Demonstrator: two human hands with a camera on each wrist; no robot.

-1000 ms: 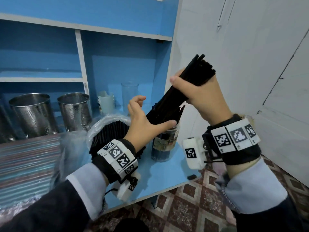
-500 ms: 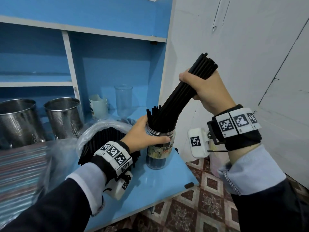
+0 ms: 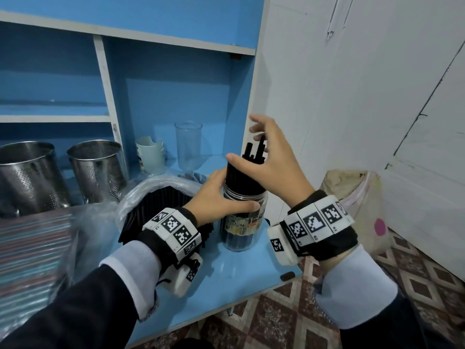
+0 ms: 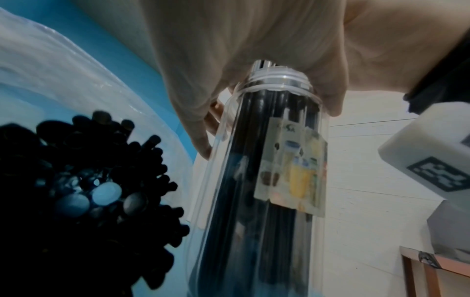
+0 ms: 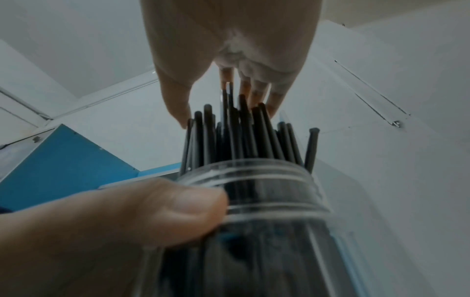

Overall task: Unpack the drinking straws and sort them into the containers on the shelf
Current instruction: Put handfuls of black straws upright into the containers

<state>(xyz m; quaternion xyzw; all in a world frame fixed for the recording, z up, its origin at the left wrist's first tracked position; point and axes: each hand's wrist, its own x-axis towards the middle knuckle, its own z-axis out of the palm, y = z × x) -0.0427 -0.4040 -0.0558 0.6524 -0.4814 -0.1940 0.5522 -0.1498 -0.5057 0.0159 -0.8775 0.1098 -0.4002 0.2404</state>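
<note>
At the bench's front edge, left hand clamps the jar; right hand, fingers spread, rests atop the black straws standing in it. Bag of straws at nine o'clock. Uneven tips: a hard push could tip the jar or buckle straws.

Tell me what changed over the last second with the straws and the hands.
The right hand lowered the tilted bundle of black straws into the clear jar and opened; its fingers now hover at the tips. The left hand went from reaching to gripping the jar's neck. The jar and the bagged straws stayed put.
</note>
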